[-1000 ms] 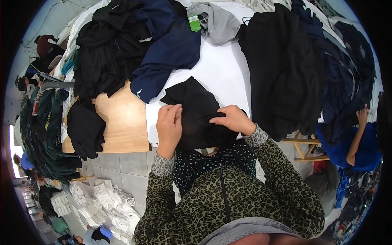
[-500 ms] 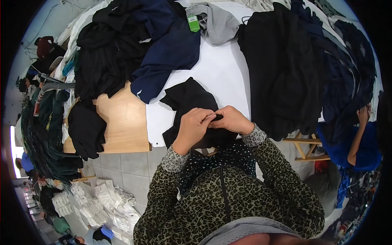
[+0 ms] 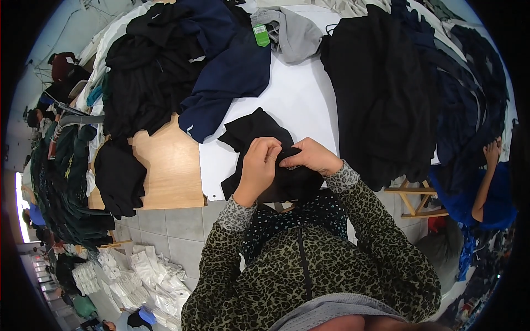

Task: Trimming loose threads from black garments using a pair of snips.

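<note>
A small black garment (image 3: 259, 126) lies crumpled at the near edge of the white tabletop, part of it lifted between my hands. My right hand (image 3: 313, 156) is closed on a fold of it, thumb and fingers pinched together. Just left of that, my left hand (image 3: 260, 165) has its fingertips pressed together at the cloth, closed on its edge. What lies exactly under the fingertips is too small to make out. The lower part of the garment hangs close to my body.
Black clothes (image 3: 149, 71) and a navy garment (image 3: 232, 77) are heaped at the back left. A grey garment (image 3: 298, 36) with a green tag (image 3: 261, 36) lies behind. Large black garments (image 3: 381, 99) cover the right side. A co-worker's arm (image 3: 486, 179) reaches in at far right.
My left hand has shifted slightly up and left, away from the right fingertips. A fold of black cloth now shows between the two hands.
</note>
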`<state>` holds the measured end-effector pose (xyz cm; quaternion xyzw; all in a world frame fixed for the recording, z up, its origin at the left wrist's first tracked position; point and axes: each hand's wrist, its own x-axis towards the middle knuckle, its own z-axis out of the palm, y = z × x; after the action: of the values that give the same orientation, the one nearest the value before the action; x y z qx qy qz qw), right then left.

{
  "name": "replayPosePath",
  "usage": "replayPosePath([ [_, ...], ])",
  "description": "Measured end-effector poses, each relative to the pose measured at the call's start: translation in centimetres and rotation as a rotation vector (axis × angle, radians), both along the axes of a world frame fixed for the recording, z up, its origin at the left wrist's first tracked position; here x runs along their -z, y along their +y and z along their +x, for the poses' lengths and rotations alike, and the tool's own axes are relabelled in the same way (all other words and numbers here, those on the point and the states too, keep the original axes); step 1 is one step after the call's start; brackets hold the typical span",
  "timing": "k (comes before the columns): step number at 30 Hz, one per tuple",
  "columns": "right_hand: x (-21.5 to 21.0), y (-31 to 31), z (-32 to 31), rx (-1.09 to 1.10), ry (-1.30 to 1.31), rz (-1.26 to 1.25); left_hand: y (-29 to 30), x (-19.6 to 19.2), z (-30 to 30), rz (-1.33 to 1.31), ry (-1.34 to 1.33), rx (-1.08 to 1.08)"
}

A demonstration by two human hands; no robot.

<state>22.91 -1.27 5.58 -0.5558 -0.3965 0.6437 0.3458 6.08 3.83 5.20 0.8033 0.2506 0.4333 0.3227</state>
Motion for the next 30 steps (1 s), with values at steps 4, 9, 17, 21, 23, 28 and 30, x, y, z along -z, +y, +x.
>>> replayPosePath([
  [4, 0.5, 0.1, -0.3, 0.02, 0.038, 0.044, 0.1, -1.0, 0.1, -0.214, 0.078, 0.055],
  [9, 0.8, 0.1, -0.6, -0.06, -0.209, 0.163, 0.2, -0.8, 0.2, -0.073, 0.255, 0.035],
  [17, -0.1, 0.0, -0.6, -0.106, -0.355, 0.143, 1.1, 0.2, 0.1, -0.342, 0.217, 0.052],
  [21, 0.3, 0.2, -0.6, -0.096, -0.316, 0.14, 1.2, 0.2, 0.0, -0.355, 0.187, 0.056],
  [23, 0.3, 0.3, -0.5, -0.092, -0.313, 0.123, 1.1, -0.2, 0.0, -0.376, 0.209, 0.039],
  [28, -0.2, -0.2, -0.2, 0.019, -0.2, 0.106, 0.4, -1.8, -0.9, -0.403, 0.209, -0.103],
  [30, -0.3, -0.4, -0.1, 0.071, -0.17, 0.143, -0.5, -2.5, -2.0, -0.396, 0.264, -0.127],
])
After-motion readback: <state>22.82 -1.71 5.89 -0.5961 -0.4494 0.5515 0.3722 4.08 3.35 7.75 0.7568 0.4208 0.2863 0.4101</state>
